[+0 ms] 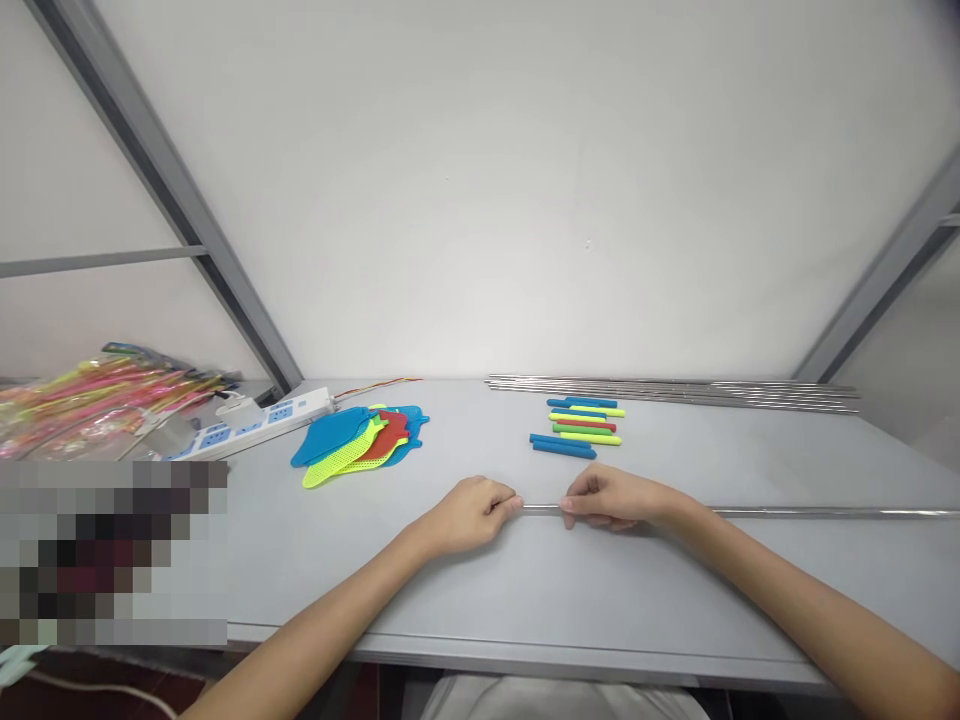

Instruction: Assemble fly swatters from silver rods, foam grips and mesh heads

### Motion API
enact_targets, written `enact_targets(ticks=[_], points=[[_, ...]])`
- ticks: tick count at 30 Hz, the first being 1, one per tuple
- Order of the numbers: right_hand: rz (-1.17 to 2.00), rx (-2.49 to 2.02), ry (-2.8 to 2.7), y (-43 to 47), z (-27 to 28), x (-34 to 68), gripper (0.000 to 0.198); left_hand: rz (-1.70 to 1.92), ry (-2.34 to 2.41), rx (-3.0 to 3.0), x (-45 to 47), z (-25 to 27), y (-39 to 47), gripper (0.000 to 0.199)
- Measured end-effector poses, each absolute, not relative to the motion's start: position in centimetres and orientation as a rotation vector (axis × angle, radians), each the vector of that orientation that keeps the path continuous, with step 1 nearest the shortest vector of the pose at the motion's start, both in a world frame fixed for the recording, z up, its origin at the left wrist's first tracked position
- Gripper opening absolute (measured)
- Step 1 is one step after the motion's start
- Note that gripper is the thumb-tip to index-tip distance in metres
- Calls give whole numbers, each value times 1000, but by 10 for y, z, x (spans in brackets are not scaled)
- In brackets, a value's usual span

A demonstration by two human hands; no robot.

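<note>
A thin metal rod runs level above the grey table, out past the right edge of the view. My left hand pinches its left end between thumb and fingers. A short way to the right, my right hand is closed on the same rod, and a bare stretch of metal shows between the two hands. Just behind my right hand lie several coloured plastic handles in blue, yellow, green and red. Beyond my left hand is a pile of fly swatter heads in blue, yellow and red.
A bundle of metal rods lies along the back wall. At the left are a white power strip with plugs in it and bagged, colourful long items. Grey frame posts stand at both sides. The lower left is pixelated.
</note>
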State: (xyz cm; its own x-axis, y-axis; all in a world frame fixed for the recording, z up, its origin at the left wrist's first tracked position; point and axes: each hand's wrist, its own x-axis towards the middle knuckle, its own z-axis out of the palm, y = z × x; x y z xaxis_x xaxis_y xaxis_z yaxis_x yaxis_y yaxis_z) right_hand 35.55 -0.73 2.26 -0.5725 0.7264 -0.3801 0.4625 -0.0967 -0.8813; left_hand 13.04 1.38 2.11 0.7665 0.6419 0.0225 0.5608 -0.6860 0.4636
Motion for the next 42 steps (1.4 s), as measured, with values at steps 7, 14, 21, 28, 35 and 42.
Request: enact_targets(ticks=[7, 14, 21, 28, 35, 42], points=[[1753, -1288, -1963, -7, 24, 356, 40, 240, 885, 2501, 132, 24, 13, 37], [1746, -1308, -1966, -6, 24, 355, 42, 258, 877, 2506, 131, 25, 15, 37], [1747, -1319, -1959, -6, 23, 355, 41, 279, 864, 2552, 131, 26, 15, 36], [1772, -1286, -1919, -11, 25, 352, 39, 292, 830, 2587, 130, 22, 12, 35], [1809, -1265, -1885, -14, 25, 352, 38, 329, 792, 2573, 131, 17, 9, 33], [1820, -1239, -1884, -15, 22, 352, 37, 328, 784, 2536, 135, 16, 6, 34]])
